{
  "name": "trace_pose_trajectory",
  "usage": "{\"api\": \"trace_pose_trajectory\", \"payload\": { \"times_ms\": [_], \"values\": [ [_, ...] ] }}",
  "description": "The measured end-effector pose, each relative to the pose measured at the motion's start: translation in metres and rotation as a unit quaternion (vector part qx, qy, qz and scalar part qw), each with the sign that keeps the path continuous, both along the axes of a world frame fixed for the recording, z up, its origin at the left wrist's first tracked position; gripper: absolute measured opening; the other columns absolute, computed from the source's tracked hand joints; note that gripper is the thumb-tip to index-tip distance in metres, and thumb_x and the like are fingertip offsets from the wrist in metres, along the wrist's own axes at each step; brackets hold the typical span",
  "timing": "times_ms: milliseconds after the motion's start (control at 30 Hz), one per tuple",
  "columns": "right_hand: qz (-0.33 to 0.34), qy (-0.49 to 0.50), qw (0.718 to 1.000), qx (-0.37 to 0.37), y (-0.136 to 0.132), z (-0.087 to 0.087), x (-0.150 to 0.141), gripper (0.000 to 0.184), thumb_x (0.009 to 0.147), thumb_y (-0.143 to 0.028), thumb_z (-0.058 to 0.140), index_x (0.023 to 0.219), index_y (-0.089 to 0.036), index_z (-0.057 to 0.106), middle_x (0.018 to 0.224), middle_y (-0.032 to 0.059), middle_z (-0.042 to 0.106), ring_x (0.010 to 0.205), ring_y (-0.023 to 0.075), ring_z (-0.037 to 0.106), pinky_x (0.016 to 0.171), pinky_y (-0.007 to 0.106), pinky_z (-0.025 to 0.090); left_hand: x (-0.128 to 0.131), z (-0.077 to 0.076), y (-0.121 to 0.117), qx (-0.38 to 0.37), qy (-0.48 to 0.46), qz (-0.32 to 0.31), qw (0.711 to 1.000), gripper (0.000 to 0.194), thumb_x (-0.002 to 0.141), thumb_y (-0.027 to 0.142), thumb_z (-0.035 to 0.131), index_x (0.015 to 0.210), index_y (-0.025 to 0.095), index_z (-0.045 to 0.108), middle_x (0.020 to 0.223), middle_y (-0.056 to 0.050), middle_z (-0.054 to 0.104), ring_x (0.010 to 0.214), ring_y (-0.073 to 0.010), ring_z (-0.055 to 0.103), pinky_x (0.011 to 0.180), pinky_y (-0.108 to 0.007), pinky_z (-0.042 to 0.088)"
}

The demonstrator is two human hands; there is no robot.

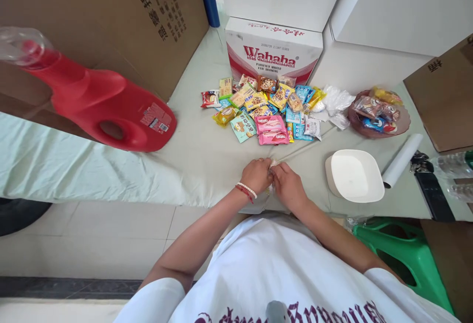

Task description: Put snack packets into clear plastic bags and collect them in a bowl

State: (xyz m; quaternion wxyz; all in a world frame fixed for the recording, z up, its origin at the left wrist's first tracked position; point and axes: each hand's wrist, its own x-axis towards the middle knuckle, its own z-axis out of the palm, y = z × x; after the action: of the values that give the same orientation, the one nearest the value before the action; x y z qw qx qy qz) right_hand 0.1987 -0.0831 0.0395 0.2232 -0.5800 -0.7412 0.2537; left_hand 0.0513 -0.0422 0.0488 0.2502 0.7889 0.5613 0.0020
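Observation:
My left hand point(257, 175), with a white bead bracelet and a red cord at its wrist, meets my right hand point(287, 185) near the table's front edge. Between them, both sets of fingers pinch a small crinkled, see-through plastic bag point(272, 164); its contents are mostly covered by the fingers. Beyond the hands lies a pile of wrapped snacks point(254, 100), with pink wafer packets point(271, 130) at its near side. To the right of my right hand stands a white square bowl point(355, 175) with nothing in it.
A Wahaba-style carton point(273, 49) stands behind the snacks. Clear plastic bags point(338, 104) lie beside a pinkish glass bowl point(391, 128) holding packets. A white roll point(403, 160) lies at right. A red jug point(111, 101) is at left, a green stool point(417, 264) below.

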Motion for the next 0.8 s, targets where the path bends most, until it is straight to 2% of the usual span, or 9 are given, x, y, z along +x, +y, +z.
{"api": "trace_pose_trajectory", "payload": {
  "times_ms": [133,233,300,400,467,533,600,700,800],
  "values": [
    [0.031,0.04,0.994,0.093,-0.02,-0.011,-0.011,0.038,0.098,-0.016,0.041,0.131,-0.017,0.058,0.12,0.0163,0.057,0.112,0.0261,0.056,0.099,0.043,0.052,-0.006,0.001,0.006,-0.083,-0.052,0.07,0.993,0.011,0.087,0.027,0.058,0.094,0.019,0.059,0.089,-0.009,0.07,0.089,-0.0272,0.067,0.076,-0.035,0.046],
    [0.067,0.051,0.99,0.11,-0.027,-0.009,-0.007,0.057,0.096,-0.028,0.055,0.149,-0.013,0.042,0.135,0.0219,0.046,0.126,0.0319,0.046,0.107,0.052,0.047,-0.015,0.0,0.008,-0.171,-0.198,0.163,0.952,0.02,0.078,0.029,0.07,0.085,0.02,0.053,0.075,-0.002,0.064,0.074,-0.0212,0.064,0.068,-0.031,0.046],
    [0.084,0.034,0.992,0.091,-0.03,-0.006,-0.005,0.073,0.091,-0.035,0.065,0.154,-0.014,0.036,0.141,0.023,0.042,0.129,0.035,0.043,0.108,0.057,0.046,-0.021,0.002,0.008,-0.267,-0.329,0.24,0.873,0.03,0.072,0.03,0.075,0.085,0.02,0.05,0.069,0.003,0.06,0.064,-0.0163,0.061,0.065,-0.029,0.047],
    [0.053,0.011,0.996,0.072,-0.03,-0.006,-0.003,0.064,0.092,-0.024,0.06,0.152,-0.017,0.041,0.142,0.0209,0.047,0.125,0.0337,0.046,0.106,0.058,0.047,-0.024,0.013,0.004,-0.388,-0.478,0.31,0.725,0.04,0.066,0.034,0.08,0.089,0.019,0.051,0.07,0.003,0.062,0.065,-0.0138,0.063,0.073,-0.032,0.055],
    [0.02,0.035,0.996,0.076,-0.029,-0.005,0.003,0.054,0.093,-0.014,0.05,0.147,-0.019,0.048,0.138,0.0188,0.053,0.122,0.0307,0.05,0.105,0.054,0.048,-0.024,0.023,-0.003,-0.399,-0.53,0.294,0.688,0.044,0.065,0.037,0.082,0.093,0.018,0.055,0.081,-0.001,0.067,0.074,-0.015,0.068,0.078,-0.033,0.057],
    [-0.031,0.09,0.993,0.076,-0.026,0.004,0.021,0.045,0.096,-0.015,0.046,0.139,-0.021,0.054,0.13,0.015,0.061,0.117,0.0272,0.057,0.101,0.048,0.052,-0.027,0.032,-0.011,-0.383,-0.545,0.264,0.697,0.048,0.068,0.043,0.082,0.1,0.018,0.058,0.095,-0.004,0.07,0.081,-0.0175,0.07,0.077,-0.034,0.057],
    [-0.131,0.146,0.978,0.068,-0.017,0.023,0.059,0.034,0.097,-0.024,0.051,0.13,-0.023,0.058,0.118,0.0097,0.067,0.101,0.0226,0.064,0.09,0.041,0.056,-0.035,0.032,-0.02,-0.328,-0.531,0.264,0.736,0.05,0.071,0.047,0.081,0.106,0.019,0.058,0.1,-0.005,0.071,0.085,-0.0189,0.07,0.078,-0.034,0.057],
    [-0.313,0.181,0.924,0.121,0.014,0.065,0.155,0.033,0.088,-0.032,0.067,0.119,-0.024,0.062,0.109,0.0044,0.068,0.081,0.0157,0.063,0.076,0.031,0.054,-0.059,0.015,-0.033,-0.178,-0.472,0.334,0.796,0.049,0.071,0.048,0.08,0.105,0.02,0.058,0.098,-0.003,0.07,0.085,-0.018,0.069,0.082,-0.034,0.057],
    [-0.398,0.192,0.878,0.183,0.065,0.098,0.27,0.025,0.085,-0.022,0.059,0.109,-0.021,0.065,0.1,0.0037,0.068,0.08,0.0137,0.064,0.074,0.027,0.052,-0.084,-0.014,-0.047,-0.096,-0.391,0.41,0.818,0.045,0.073,0.049,0.074,0.103,0.021,0.056,0.095,-0.002,0.07,0.081,-0.0186,0.069,0.08,-0.036,0.057]
  ]
}}
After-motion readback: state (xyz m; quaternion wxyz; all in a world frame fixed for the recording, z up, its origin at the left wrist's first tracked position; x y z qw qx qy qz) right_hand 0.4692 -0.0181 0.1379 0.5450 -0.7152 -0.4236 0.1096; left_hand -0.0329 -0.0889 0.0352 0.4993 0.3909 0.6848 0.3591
